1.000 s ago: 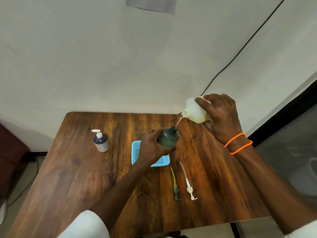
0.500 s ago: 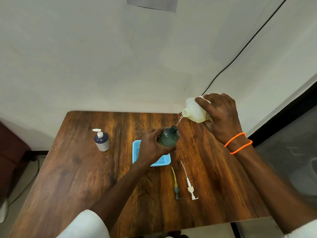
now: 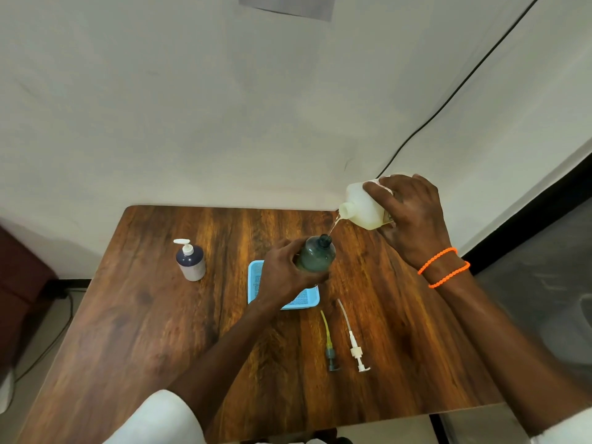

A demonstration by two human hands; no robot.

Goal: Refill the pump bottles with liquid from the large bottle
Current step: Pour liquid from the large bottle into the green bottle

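Over the desk [image 3: 134, 315], mid-pour: right hand [image 3: 413, 216] grips the tilted large bottle [image 3: 362, 208], thin stream into the green bottle [image 3: 315, 256] gripped by the left hand [image 3: 285, 277]. Fill level unreadable, probably partial. Next: level off, refit a loose pump [image 3: 355, 344].

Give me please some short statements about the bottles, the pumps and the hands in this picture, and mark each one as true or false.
1. The right hand tilts the large white bottle toward the dark green bottle. True.
2. The dark green bottle has its pump screwed on. False: its neck is open, and a thin stream runs into it.
3. The left hand holds the dark green bottle. True.
4. Two loose pumps lie inside the blue basket. False: they lie on the table, nearer the person than the basket.
5. The dark blue pump bottle lies on its side. False: it stands upright with its pump on.
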